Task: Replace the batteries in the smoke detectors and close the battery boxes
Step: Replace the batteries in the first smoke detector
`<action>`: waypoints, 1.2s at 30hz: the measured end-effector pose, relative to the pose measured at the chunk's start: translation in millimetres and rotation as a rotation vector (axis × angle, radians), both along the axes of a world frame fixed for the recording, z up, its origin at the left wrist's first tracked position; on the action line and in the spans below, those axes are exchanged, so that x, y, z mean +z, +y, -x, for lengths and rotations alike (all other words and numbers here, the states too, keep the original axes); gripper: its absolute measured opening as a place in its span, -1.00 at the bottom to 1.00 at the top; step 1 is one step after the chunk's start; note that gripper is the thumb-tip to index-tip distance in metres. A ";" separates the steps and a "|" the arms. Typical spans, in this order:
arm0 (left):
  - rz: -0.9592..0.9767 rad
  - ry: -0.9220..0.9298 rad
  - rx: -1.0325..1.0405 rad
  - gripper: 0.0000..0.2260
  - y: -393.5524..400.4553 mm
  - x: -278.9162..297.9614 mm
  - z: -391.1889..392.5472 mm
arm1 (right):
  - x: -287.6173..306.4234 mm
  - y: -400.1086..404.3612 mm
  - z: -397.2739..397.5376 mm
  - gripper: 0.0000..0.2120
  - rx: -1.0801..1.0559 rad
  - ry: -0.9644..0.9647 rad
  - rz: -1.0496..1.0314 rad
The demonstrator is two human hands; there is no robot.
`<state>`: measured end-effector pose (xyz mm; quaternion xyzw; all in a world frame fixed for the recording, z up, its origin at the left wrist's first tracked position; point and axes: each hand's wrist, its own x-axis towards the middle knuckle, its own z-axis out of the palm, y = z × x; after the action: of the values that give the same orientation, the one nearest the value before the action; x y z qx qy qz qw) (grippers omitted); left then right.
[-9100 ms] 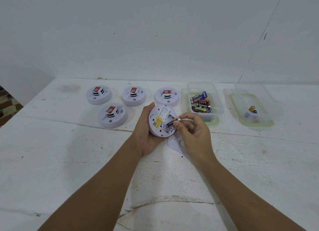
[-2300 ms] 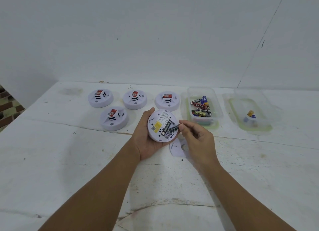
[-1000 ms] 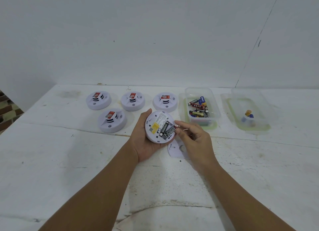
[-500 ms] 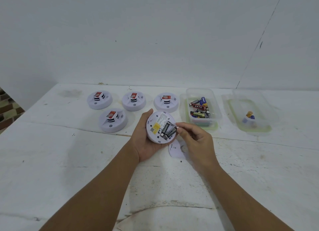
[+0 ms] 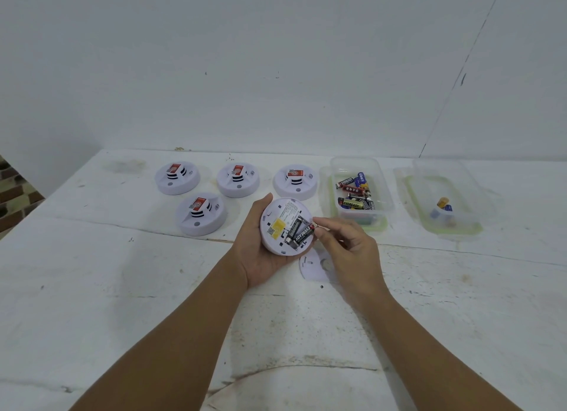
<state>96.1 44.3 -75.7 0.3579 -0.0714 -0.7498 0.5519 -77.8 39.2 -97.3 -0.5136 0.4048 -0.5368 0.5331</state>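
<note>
Since half a second ago the right hand (image 5: 346, 245) has drawn slightly off the smoke detector (image 5: 287, 225), and its pinched fingertips (image 5: 319, 230) now sit at the red tip of the second battery (image 5: 303, 233), which lies nearly flat in the bay. The left hand (image 5: 260, 251) grips the upturned detector from below and behind, thumb curled over its far rim, holding it just above the table (image 5: 92, 288) near the middle.

The step in hand looks like seating this battery. To do it well, I would push the end down against the spring contact until it lies level with its neighbour, check the polarity marks, and keep the left hand's support steady so the housing does not rock. Only then should the cover plate (image 5: 314, 265), lying on the table just beneath the right wrist, be picked up and fitted.

Count: five detectors in all, one held and four resting dome-up toward the far left of the table, three in a back row (image 5: 237, 179) and one (image 5: 201, 214) in front. Two batteries show in the open bay. Two clear plastic tubs stand toward the far right edge: the nearer tub (image 5: 357, 165) holds a loose heap of batteries, too tangled to count, and the farther tub (image 5: 441, 171) holds what look like two or three.
</note>
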 end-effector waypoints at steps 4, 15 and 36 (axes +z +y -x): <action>0.002 -0.011 -0.007 -0.48 -0.1 -0.3 -0.4 | -0.3 0.1 -0.2 -0.82 0.013 0.025 0.007; 0.010 -0.021 -0.007 -0.48 -1.7 -2.0 -0.9 | -0.1 -0.9 -0.9 -0.83 0.045 -0.099 -0.065; 0.030 -0.039 -0.022 -0.49 -1.1 -2.9 -1.1 | -5.7 -2.2 -0.6 -0.86 -0.006 -0.068 -0.038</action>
<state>97.2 43.1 -78.6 0.3635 -0.0975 -0.7475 0.5473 -77.1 37.0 -103.0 -0.4835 0.3980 -0.5481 0.5544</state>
